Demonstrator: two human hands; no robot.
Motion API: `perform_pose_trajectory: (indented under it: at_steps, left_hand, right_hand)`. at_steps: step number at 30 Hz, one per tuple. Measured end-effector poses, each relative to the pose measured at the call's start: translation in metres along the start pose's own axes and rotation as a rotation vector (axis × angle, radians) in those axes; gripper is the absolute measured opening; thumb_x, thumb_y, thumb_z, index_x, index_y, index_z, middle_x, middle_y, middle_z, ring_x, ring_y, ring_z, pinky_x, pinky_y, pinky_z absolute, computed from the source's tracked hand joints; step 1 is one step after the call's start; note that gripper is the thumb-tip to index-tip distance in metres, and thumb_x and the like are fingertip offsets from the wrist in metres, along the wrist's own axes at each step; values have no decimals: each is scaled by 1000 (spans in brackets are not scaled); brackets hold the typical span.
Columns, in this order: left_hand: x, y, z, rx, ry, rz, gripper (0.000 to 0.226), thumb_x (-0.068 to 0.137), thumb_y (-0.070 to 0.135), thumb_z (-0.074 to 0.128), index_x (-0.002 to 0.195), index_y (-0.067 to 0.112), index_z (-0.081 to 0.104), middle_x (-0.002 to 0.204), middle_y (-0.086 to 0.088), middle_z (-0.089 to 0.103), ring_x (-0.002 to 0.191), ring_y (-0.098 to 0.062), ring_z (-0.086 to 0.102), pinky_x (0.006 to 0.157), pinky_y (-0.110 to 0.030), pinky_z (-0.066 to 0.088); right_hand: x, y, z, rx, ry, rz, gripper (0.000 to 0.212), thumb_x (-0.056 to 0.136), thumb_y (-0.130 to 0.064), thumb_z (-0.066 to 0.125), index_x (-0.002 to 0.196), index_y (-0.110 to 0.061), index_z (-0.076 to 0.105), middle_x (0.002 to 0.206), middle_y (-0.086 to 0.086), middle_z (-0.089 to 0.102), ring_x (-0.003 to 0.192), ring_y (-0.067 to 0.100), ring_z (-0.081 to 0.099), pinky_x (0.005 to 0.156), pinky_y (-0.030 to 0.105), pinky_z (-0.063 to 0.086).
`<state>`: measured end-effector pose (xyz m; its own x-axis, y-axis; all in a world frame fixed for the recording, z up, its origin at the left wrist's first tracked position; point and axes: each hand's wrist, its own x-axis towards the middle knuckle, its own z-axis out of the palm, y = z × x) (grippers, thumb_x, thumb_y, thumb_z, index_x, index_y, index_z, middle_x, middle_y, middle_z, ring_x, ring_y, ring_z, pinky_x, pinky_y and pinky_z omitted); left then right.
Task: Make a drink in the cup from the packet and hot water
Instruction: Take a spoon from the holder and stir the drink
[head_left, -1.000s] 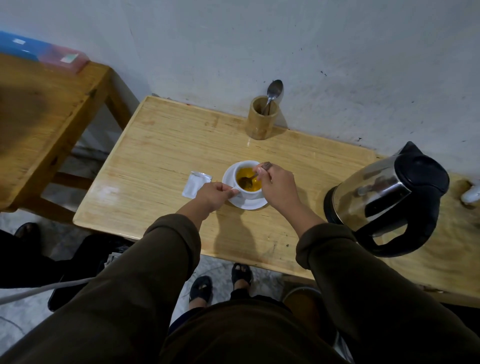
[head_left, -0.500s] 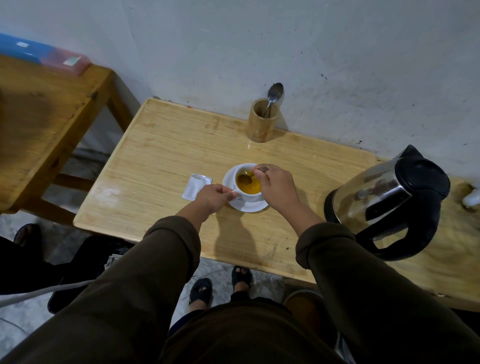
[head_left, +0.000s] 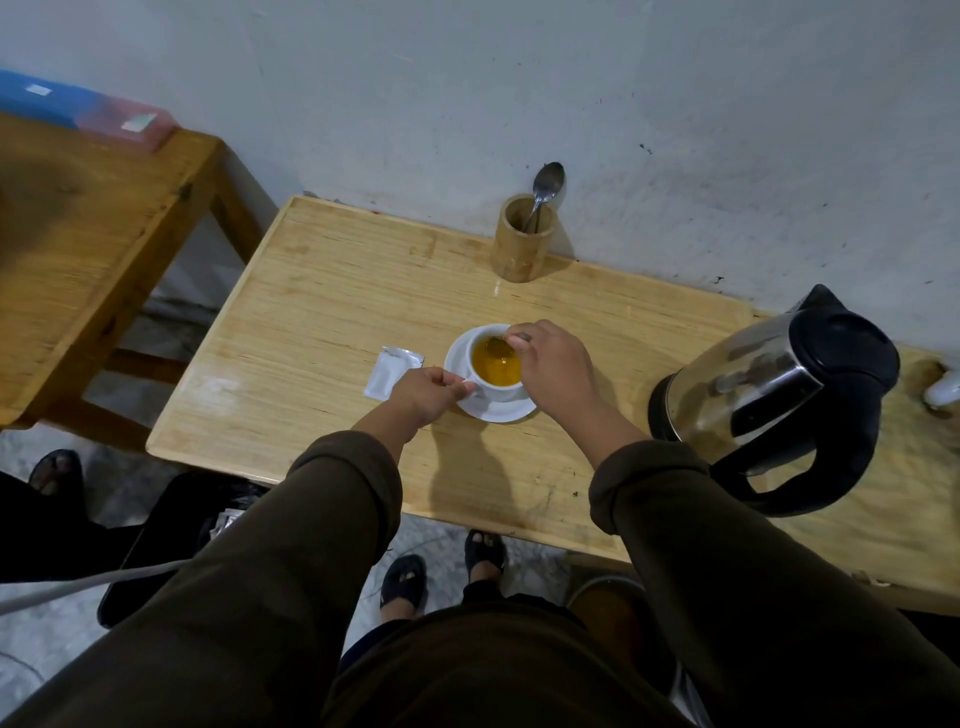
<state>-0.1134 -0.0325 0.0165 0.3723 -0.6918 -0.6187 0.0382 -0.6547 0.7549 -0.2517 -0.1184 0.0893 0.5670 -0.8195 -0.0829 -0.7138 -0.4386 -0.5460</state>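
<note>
Spoon (head_left: 497, 345) now at cup's (head_left: 496, 369) far rim — your right hand (head_left: 553, 364) pinches its handle; left hand (head_left: 423, 392) grips the cup handle. Packet (head_left: 390, 371) lies beside saucer (head_left: 501, 410).

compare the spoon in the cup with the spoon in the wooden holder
The spoon in the cup has its bowl down in the orange drink, pinched by the right hand; the spoon in the wooden holder stands bowl up, untouched. The first sits mid-table in the white cup; the second leans by the wall. Both look like small metal spoons.
</note>
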Motion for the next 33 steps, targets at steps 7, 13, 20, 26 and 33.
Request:
perform_pose_trajectory:
  at_steps: [7, 13, 20, 26, 33]
  left_hand:
    - [3, -1, -1, 3, 9, -9, 24, 80, 33, 72, 93, 14, 63, 98, -3, 62, 93, -16, 53, 83, -27, 42]
    - [3, 0, -2, 3, 7, -3, 24, 81, 31, 72, 94, 13, 64, 99, -4, 62, 94, -17, 54, 83, -28, 43]
    - [3, 1, -3, 13, -3, -5, 24, 81, 31, 72, 95, 13, 63, 101, -4, 62, 97, -18, 55, 88, -29, 44]
    - [5, 1, -4, 21, -7, -8, 26, 80, 31, 73, 95, 13, 64, 102, -4, 63, 99, -17, 56, 97, -33, 46]
    - [3, 1, -4, 21, -17, 1, 25, 80, 31, 72, 96, 13, 63, 103, -4, 64, 101, -18, 57, 99, -34, 46]
  right_hand:
    - [-2, -2, -3, 35, -61, -37, 30, 97, -21, 42, 101, -5, 67, 104, 13, 67, 96, 28, 61, 82, 35, 46]
    - [5, 2, -3, -71, -2, 29, 30, 98, -24, 39, 111, -11, 63, 110, 8, 64, 102, 25, 57, 73, 28, 38]
    - [4, -2, -5, -35, -20, -30, 30, 98, -20, 42, 112, -9, 67, 115, 9, 67, 107, 26, 59, 88, 33, 44]
    - [2, -4, -4, -29, -44, -16, 31, 99, -25, 38, 104, -6, 63, 103, 13, 66, 95, 29, 60, 73, 29, 39]
    - [8, -1, 0, -195, 55, 33, 31, 99, -25, 38, 116, -15, 60, 114, 4, 65, 103, 23, 57, 72, 28, 38]
